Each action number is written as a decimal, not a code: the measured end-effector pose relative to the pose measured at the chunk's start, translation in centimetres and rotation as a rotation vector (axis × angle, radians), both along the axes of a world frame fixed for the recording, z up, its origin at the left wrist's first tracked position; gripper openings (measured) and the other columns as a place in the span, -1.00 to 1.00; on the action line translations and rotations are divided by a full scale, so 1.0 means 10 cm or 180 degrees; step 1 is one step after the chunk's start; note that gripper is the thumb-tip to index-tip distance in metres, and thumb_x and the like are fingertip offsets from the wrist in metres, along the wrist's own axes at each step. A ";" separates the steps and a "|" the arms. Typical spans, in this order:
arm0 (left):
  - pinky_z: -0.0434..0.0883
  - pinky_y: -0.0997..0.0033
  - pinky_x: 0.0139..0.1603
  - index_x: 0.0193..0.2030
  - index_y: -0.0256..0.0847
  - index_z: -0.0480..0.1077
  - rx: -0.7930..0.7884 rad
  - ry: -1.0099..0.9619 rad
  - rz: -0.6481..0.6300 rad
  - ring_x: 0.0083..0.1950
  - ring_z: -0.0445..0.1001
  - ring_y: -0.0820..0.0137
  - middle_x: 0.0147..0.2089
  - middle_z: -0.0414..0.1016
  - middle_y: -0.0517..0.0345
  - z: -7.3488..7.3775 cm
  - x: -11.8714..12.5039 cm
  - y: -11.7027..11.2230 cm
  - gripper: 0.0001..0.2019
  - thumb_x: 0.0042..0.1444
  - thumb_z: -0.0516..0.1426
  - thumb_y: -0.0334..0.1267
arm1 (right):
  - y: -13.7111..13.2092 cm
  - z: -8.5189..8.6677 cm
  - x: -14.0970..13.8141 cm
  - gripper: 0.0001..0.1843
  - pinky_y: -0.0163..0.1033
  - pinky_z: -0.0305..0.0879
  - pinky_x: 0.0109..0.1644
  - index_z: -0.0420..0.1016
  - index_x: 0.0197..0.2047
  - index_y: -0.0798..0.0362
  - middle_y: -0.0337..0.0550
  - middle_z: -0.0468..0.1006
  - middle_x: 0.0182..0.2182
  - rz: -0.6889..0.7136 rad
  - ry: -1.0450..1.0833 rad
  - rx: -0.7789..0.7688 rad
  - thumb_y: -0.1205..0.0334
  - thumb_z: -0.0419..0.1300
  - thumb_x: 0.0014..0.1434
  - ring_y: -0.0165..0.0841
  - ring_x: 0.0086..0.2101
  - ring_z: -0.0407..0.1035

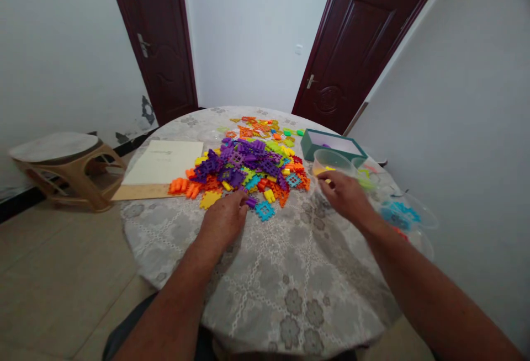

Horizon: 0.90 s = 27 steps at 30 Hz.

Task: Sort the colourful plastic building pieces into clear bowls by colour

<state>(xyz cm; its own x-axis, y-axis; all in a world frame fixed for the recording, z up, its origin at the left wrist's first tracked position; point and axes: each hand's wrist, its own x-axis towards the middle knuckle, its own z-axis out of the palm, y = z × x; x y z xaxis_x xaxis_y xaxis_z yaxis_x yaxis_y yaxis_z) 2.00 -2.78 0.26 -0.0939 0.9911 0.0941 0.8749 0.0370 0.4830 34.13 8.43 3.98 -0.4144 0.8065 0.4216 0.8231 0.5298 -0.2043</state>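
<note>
A heap of plastic building blocks rises in the middle of the round table, mostly purple, with orange, yellow, blue and green pieces around it. At its near edge is my left hand, fingers bent together against a small purple block. A flat blue square block lies just right of those fingertips, and a yellow square one to their left. My right hand is at the near side of a clear plastic bowl, fingers curled. Yellow shows inside the bowl; what the right fingertips hold is hidden.
A green open box stands behind the bowl. Clear tubs with blue pieces and green pieces line the right edge. A pale sheet on a board lies left. A stool stands beside the table.
</note>
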 end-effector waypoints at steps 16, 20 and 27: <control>0.40 0.27 0.12 0.12 -0.12 0.52 -0.0138 0.0318 0.0171 0.18 0.56 0.17 0.12 0.61 -0.08 -0.12 -0.16 0.04 -0.69 0.38 0.02 -0.32 | -0.47 -0.67 -1.48 -0.47 -0.03 0.36 0.24 0.34 0.37 0.04 0.08 0.51 0.25 0.0952 -0.0138 -0.0876 0.17 0.19 0.38 -0.10 0.19 0.43; 0.39 0.32 0.16 0.12 -0.10 0.52 -0.0146 0.0268 0.0137 0.20 0.55 0.21 0.12 0.61 -0.05 -0.13 -0.17 0.04 -0.70 0.36 0.05 -0.32 | -0.44 -0.68 -1.55 -0.56 -0.11 0.38 0.14 0.45 0.26 -0.02 0.01 0.60 0.14 0.0978 -0.0154 -0.0953 0.23 0.22 0.33 -0.14 0.09 0.49; 0.40 0.30 0.22 0.14 -0.07 0.52 -0.0115 0.0099 -0.0089 0.22 0.54 0.21 0.15 0.61 -0.02 -0.11 -0.20 -0.02 -0.69 0.32 0.11 -0.31 | -0.52 -0.66 -1.33 -0.59 -0.15 0.36 0.10 0.54 0.15 -0.01 -0.03 0.63 0.01 0.1507 0.0109 -0.1104 0.35 0.23 0.23 -0.20 -0.01 0.49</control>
